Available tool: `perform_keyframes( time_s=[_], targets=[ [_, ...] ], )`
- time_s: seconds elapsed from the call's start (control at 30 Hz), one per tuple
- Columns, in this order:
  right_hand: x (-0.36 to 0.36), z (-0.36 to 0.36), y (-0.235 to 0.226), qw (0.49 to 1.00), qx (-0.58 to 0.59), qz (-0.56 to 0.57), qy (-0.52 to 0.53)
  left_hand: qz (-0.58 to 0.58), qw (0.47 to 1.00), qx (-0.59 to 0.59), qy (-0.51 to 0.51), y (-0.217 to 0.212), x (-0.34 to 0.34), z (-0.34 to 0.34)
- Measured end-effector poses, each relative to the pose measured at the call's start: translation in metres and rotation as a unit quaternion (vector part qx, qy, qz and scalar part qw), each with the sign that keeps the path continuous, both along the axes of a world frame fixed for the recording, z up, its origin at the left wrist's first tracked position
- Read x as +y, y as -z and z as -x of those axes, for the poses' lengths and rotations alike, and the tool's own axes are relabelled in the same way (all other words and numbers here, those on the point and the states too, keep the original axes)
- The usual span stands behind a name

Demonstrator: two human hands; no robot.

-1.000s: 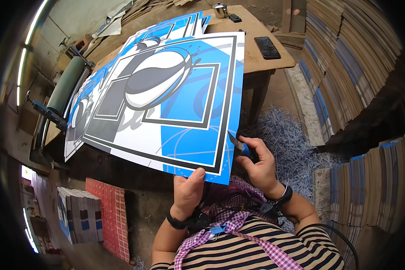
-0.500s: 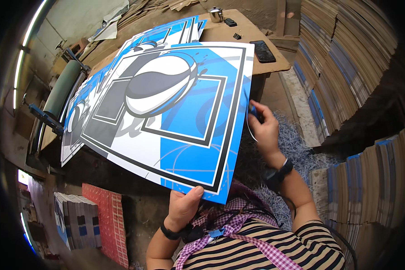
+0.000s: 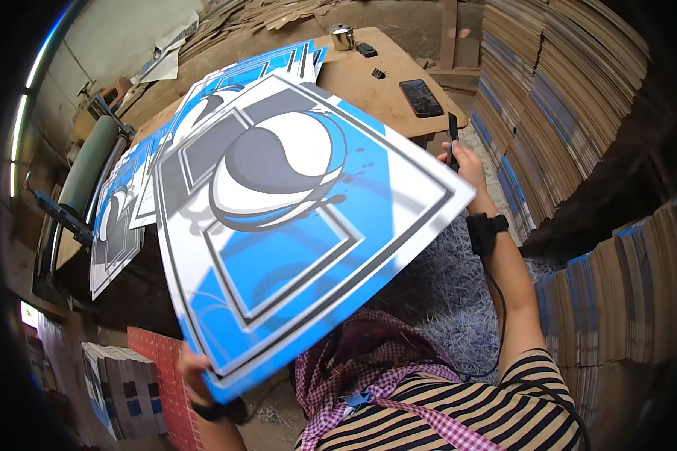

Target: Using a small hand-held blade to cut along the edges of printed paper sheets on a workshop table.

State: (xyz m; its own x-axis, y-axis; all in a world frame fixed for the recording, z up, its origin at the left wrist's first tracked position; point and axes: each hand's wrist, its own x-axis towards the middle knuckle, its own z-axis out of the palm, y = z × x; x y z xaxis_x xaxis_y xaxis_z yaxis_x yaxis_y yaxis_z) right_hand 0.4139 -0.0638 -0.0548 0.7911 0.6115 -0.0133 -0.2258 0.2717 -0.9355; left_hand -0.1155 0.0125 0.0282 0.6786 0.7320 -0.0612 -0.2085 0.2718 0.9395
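A large printed sheet (image 3: 293, 278) in blue, white and grey, with a ball pattern and black-and-white border lines, is held up tilted in front of me. My left hand (image 3: 193, 367) is closed on its near-left corner, the fingers partly hidden by the sheet. Off the sheet's right corner, my right hand (image 3: 465, 161) is closed around a slim dark tool (image 3: 452, 129) that points up; whether it is a knife or scissors I cannot tell. Behind the held sheet, more sheets of the same print (image 3: 120, 218) lie fanned out on the brown table (image 3: 387, 56).
A phone (image 3: 421, 98), a metal cup (image 3: 343, 37) and small black items lie on the table. A green roller machine (image 3: 94, 161) stands at left. Tall board stacks (image 3: 579, 98) line the right side. Paper shreds (image 3: 451, 301) cover the floor; bundled boards (image 3: 132, 383) sit lower left.
The sheet has swung round clockwise, its near corner moving left and down with my left hand. My right hand, with the tool, has moved up and right, away from the sheet's edge.
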Motion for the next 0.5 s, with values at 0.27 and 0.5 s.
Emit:
perform_keyframes(
  time_s=[0.27, 0.5],
  targets=[
    [-0.043, 0.102, -0.04, 0.956, -0.066, 0.047, -0.282, 0.1, 0.946, -0.287, -0.115, 0.113, 0.097, 0.063],
    [-0.02, 0.163, -0.043, 0.911, -0.068, 0.025, -0.405, 0.031, 0.968, -0.244, 0.056, 0.029, -0.001, -0.057]
  ],
)
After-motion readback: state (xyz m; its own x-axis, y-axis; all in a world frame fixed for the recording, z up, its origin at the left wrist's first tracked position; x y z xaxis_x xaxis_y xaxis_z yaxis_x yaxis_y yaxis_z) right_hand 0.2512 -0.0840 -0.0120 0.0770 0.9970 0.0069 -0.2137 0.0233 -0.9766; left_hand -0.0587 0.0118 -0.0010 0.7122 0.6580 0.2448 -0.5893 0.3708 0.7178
